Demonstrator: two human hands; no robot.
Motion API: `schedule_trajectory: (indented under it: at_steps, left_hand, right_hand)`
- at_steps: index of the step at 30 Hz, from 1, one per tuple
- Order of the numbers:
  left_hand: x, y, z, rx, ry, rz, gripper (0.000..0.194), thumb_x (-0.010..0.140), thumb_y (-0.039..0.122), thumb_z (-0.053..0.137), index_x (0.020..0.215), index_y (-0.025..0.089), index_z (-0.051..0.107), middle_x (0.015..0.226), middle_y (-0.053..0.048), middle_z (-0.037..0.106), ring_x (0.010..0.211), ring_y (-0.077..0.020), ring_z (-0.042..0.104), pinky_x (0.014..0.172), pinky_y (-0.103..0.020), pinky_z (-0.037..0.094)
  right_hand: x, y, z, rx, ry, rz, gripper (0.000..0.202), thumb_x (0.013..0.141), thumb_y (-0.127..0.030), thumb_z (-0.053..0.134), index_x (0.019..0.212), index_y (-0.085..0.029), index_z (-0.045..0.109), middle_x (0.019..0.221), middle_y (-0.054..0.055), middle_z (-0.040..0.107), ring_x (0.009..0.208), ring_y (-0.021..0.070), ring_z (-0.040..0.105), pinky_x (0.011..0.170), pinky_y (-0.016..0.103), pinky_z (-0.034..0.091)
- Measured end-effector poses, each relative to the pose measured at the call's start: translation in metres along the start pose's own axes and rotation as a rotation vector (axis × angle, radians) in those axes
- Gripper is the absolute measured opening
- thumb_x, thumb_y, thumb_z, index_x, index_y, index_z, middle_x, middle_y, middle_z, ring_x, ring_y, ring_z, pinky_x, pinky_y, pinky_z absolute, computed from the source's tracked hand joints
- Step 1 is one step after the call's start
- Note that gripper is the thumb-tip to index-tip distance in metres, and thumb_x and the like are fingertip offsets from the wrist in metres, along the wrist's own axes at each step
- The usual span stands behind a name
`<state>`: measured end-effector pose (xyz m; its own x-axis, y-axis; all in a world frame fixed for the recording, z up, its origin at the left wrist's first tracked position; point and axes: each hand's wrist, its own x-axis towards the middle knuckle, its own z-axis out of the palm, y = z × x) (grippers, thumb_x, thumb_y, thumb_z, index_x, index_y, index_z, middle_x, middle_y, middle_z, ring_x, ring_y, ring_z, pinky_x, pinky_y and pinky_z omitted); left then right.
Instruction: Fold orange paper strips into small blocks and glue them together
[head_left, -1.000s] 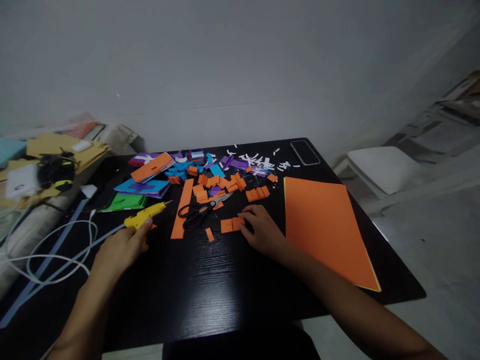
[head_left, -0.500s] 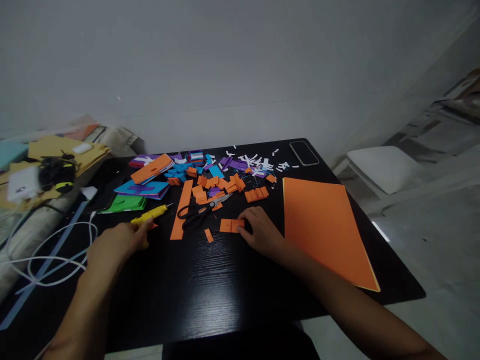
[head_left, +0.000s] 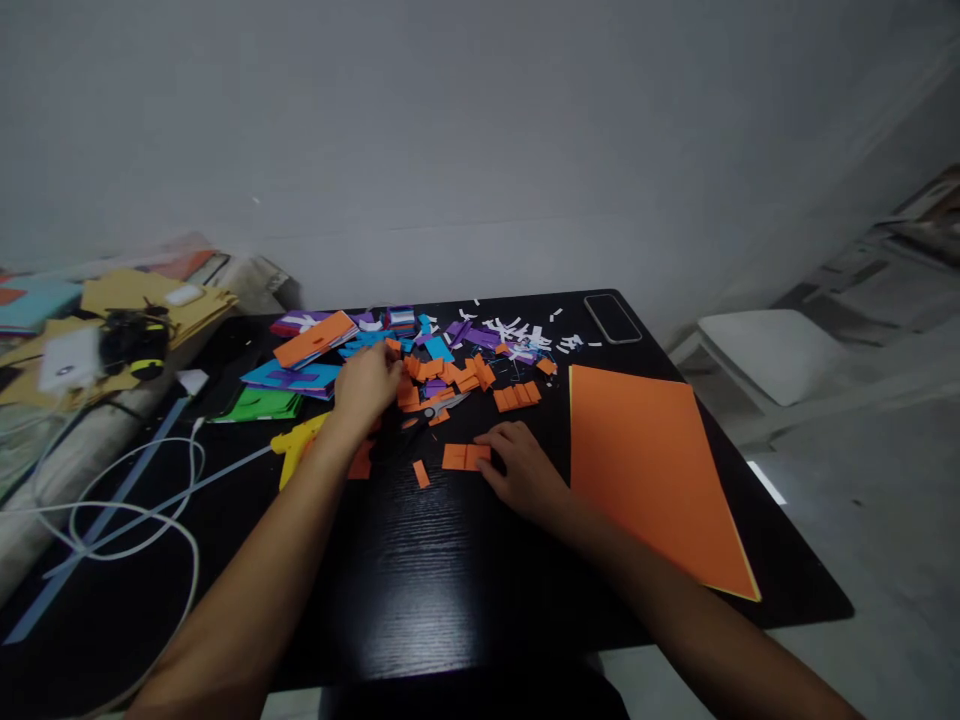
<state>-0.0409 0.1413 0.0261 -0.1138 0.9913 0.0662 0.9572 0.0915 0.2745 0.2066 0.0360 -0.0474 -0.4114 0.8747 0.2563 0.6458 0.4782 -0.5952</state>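
Note:
My left hand (head_left: 367,385) reaches into the pile of folded orange paper pieces (head_left: 450,373), its fingers bent together at the pile's left side; what they pinch is too small to make out. My right hand (head_left: 517,462) has its thumb and fingertips closed on the right end of a small creased orange piece (head_left: 459,457) lying flat on the black table (head_left: 420,570). Scissors (head_left: 442,407) lie between the hands, handles partly hidden. A yellow glue gun (head_left: 300,440) rests beside my left forearm. A loose orange scrap (head_left: 421,474) lies nearby.
Large orange sheets (head_left: 660,470) lie at right, a phone (head_left: 613,318) behind them. White scraps (head_left: 517,335) are strewn at the back. Colored paper stacks (head_left: 292,375) and a looping white cable (head_left: 196,560) are at left. A white stool (head_left: 765,345) stands beyond the table.
My left hand has let go of the yellow glue gun and moved right and forward to the orange pieces. The right hand stays at the creased piece.

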Motion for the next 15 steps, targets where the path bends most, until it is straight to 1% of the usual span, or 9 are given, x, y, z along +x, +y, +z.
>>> schedule_trajectory:
  at_steps: [2, 4, 7, 9, 11, 13, 14, 15]
  left_hand:
    - [0.012, -0.003, 0.008, 0.008, 0.003, -0.028, 0.029, 0.094, 0.033, 0.054, 0.111, 0.015, 0.07, 0.115, -0.019, 0.074, 0.11, -0.0369, 0.068, 0.09, -0.044, 0.052]
    - [0.019, -0.005, 0.014, -0.002, -0.025, -0.02, 0.025, 0.092, 0.033, 0.057, 0.102, 0.016, 0.073, 0.107, -0.018, 0.077, 0.104, -0.0361, 0.07, 0.087, -0.042, 0.053]
    - [0.02, -0.004, 0.02, -0.042, -0.06, 0.008, 0.017, 0.088, 0.027, 0.06, 0.089, 0.017, 0.074, 0.095, -0.014, 0.078, 0.095, -0.0318, 0.072, 0.081, -0.037, 0.052]
    - [0.018, -0.004, 0.02, -0.077, -0.047, 0.021, 0.016, 0.087, 0.026, 0.059, 0.086, 0.018, 0.073, 0.092, -0.011, 0.078, 0.091, -0.0293, 0.072, 0.079, -0.035, 0.051]
    - [0.014, -0.005, 0.016, -0.105, -0.002, 0.022, 0.017, 0.089, 0.027, 0.057, 0.089, 0.017, 0.072, 0.092, -0.011, 0.077, 0.09, -0.0278, 0.071, 0.079, -0.034, 0.05]
    - [0.007, -0.007, 0.009, -0.136, 0.071, 0.028, 0.02, 0.093, 0.029, 0.054, 0.096, 0.016, 0.07, 0.095, -0.01, 0.076, 0.092, -0.0266, 0.07, 0.081, -0.034, 0.05]
    - [0.001, -0.009, 0.006, -0.162, 0.114, 0.043, 0.02, 0.095, 0.031, 0.054, 0.097, 0.017, 0.068, 0.096, -0.009, 0.076, 0.091, -0.0249, 0.07, 0.081, -0.033, 0.05]
    - [-0.006, -0.011, 0.002, -0.245, 0.184, 0.088, 0.019, 0.095, 0.032, 0.056, 0.094, 0.017, 0.067, 0.091, -0.008, 0.075, 0.086, -0.0233, 0.07, 0.078, -0.032, 0.05]
  right_hand:
    - [-0.001, 0.0, 0.001, -0.017, 0.019, 0.004, 0.026, 0.093, -0.018, 0.066, 0.119, -0.013, 0.071, 0.112, 0.015, 0.066, 0.108, 0.0297, 0.058, 0.098, 0.048, 0.053]
    - [-0.001, 0.0, 0.001, -0.027, 0.029, 0.012, 0.024, 0.093, -0.019, 0.067, 0.116, -0.012, 0.072, 0.112, 0.016, 0.065, 0.108, 0.0303, 0.058, 0.098, 0.048, 0.053]
    - [0.0, 0.0, 0.001, -0.029, 0.027, 0.019, 0.021, 0.092, -0.019, 0.068, 0.111, -0.013, 0.072, 0.112, 0.016, 0.065, 0.108, 0.0304, 0.058, 0.097, 0.048, 0.053]
    - [0.0, 0.001, 0.001, -0.023, 0.027, 0.019, 0.019, 0.092, -0.018, 0.068, 0.11, -0.014, 0.072, 0.11, 0.015, 0.065, 0.107, 0.03, 0.058, 0.097, 0.048, 0.053]
    - [0.0, 0.001, 0.001, -0.012, 0.023, 0.02, 0.017, 0.092, -0.018, 0.068, 0.108, -0.014, 0.071, 0.108, 0.014, 0.066, 0.105, 0.0297, 0.058, 0.095, 0.047, 0.053]
    - [0.0, 0.001, 0.001, 0.005, 0.023, 0.027, 0.016, 0.091, -0.018, 0.069, 0.106, -0.015, 0.07, 0.107, 0.014, 0.066, 0.104, 0.0295, 0.059, 0.095, 0.047, 0.053]
    - [0.0, 0.0, 0.0, 0.02, 0.027, 0.031, 0.016, 0.091, -0.018, 0.069, 0.106, -0.015, 0.07, 0.106, 0.013, 0.066, 0.104, 0.0294, 0.059, 0.095, 0.047, 0.052]
    - [0.001, -0.002, -0.001, 0.041, 0.039, 0.036, 0.015, 0.09, -0.017, 0.069, 0.106, -0.016, 0.07, 0.106, 0.013, 0.067, 0.105, 0.0292, 0.059, 0.095, 0.047, 0.052]
